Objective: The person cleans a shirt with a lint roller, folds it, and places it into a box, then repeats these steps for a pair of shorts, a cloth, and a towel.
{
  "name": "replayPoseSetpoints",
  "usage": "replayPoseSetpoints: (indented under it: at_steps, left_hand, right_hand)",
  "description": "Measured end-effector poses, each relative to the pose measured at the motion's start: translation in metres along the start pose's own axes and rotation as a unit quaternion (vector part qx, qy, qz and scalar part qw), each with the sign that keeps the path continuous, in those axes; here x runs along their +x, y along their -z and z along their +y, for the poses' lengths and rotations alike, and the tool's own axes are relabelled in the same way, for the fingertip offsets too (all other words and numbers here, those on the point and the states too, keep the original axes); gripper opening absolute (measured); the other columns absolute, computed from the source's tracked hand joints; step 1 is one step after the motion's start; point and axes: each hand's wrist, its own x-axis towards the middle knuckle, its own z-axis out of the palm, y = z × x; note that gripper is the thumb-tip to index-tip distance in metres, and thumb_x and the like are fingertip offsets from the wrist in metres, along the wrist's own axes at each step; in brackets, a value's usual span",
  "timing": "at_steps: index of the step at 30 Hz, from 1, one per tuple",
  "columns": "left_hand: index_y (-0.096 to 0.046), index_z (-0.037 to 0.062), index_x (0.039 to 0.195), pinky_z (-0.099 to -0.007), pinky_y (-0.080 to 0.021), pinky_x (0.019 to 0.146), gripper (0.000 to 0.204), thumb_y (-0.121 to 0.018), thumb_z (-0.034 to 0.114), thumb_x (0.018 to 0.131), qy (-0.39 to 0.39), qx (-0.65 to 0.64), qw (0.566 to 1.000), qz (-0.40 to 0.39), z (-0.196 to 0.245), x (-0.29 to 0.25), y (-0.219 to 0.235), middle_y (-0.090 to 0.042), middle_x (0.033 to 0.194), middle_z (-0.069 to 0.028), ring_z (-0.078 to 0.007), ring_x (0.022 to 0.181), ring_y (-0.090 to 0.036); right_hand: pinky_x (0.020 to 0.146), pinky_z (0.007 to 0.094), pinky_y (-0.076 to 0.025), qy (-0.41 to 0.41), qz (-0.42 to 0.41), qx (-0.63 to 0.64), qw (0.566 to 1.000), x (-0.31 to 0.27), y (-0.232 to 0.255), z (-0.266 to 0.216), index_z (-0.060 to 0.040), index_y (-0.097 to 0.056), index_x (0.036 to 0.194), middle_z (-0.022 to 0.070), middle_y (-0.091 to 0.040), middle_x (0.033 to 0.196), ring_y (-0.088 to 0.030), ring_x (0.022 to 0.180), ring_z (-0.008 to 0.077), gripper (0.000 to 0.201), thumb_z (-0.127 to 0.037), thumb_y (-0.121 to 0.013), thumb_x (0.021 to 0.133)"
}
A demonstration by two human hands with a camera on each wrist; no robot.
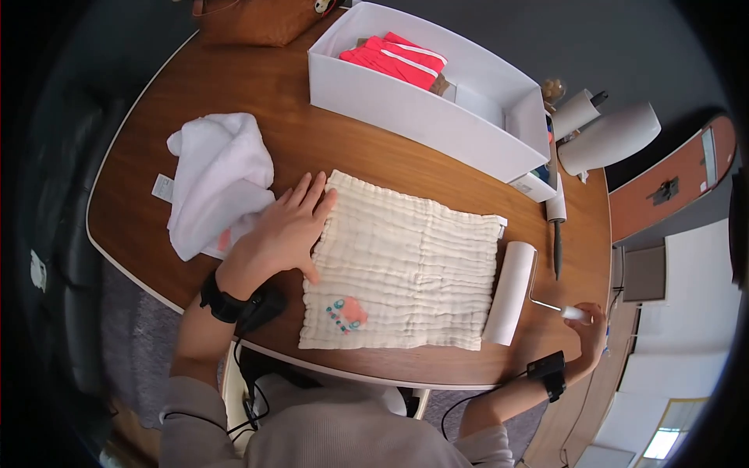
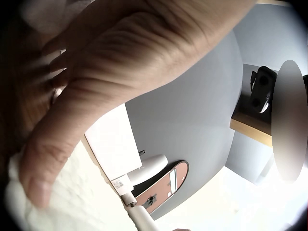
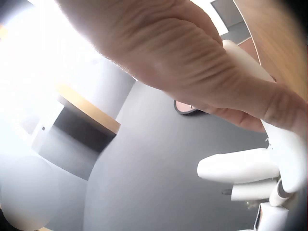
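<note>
A cream crinkled cloth [image 1: 406,265] with a pink and teal print near its lower left lies flat on the wooden table. Fingers spread, the left hand [image 1: 281,234] rests at the cloth's left edge; in the left wrist view the thumb of this hand [image 2: 110,72] presses on the cloth [image 2: 82,192]. To the right of the cloth is a wide white lint roller [image 1: 511,292], its wire arm leading to a white handle. The right hand [image 1: 591,331] grips that handle; in the right wrist view the same hand [image 3: 192,67] partly covers the white handle [image 3: 286,156].
A white towel [image 1: 218,175] lies left of the left hand. Behind the cloth stands a long white box [image 1: 421,117] holding red folded fabric [image 1: 394,61]. A smaller roller [image 1: 556,207], white cylinders [image 1: 612,140] and a brown bag [image 1: 257,22] sit near the table's far edges.
</note>
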Motion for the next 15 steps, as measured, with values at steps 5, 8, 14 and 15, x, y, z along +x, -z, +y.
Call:
replayPoseSetpoints:
  at_steps: [5,8,14,15]
  left_hand:
    - [-0.023,-0.0088,0.128,-0.0384,-0.024,0.103,0.116,-0.082,0.034,0.038,-0.001,0.013,1.0,0.02,-0.004,-0.003,-0.005,-0.019,0.135,-0.03,-0.0398,0.127,-0.019]
    - [-0.022,-0.0092,0.129,-0.0389,-0.023,0.103,0.116,-0.081,0.035,0.039,0.001,0.019,1.0,0.017,-0.002,0.0,-0.008,-0.019,0.135,-0.0305,-0.0406,0.127,-0.018]
    - [-0.021,-0.0069,0.13,-0.0409,-0.021,0.104,0.115,-0.08,0.036,0.041,-0.007,0.004,1.0,-0.014,-0.002,0.0,-0.001,-0.014,0.136,-0.032,-0.0422,0.128,-0.015]
    - [-0.021,-0.0071,0.13,-0.0412,-0.022,0.103,0.115,-0.08,0.036,0.041,-0.012,0.007,1.0,-0.009,-0.003,0.001,-0.004,-0.014,0.136,-0.0318,-0.0426,0.127,-0.015]
  right_hand:
    - [0.06,0.0281,-0.039,0.018,0.064,0.152,0.986,-0.002,0.006,0.015,-0.0018,-0.058,0.074,0.0057,-0.055,0.071,-0.052,0.068,0.0167,0.028,0.0,-0.073,0.05]
    - [0.059,0.0265,-0.038,0.105,0.087,0.173,0.975,0.013,-0.008,-0.018,-0.0028,-0.059,0.074,0.0045,-0.055,0.07,-0.051,0.068,0.0156,0.027,-0.001,-0.073,0.051]
    - [0.081,0.0329,-0.033,0.235,0.069,0.077,0.966,0.026,-0.075,-0.178,-0.0077,-0.065,0.077,0.0038,-0.061,0.074,-0.052,0.078,0.0203,0.03,-0.014,-0.078,0.051]
    - [0.085,0.0342,-0.031,0.24,0.059,0.09,0.965,0.023,-0.083,-0.191,-0.0086,-0.066,0.078,0.0038,-0.062,0.074,-0.052,0.079,0.0215,0.03,-0.016,-0.078,0.051]
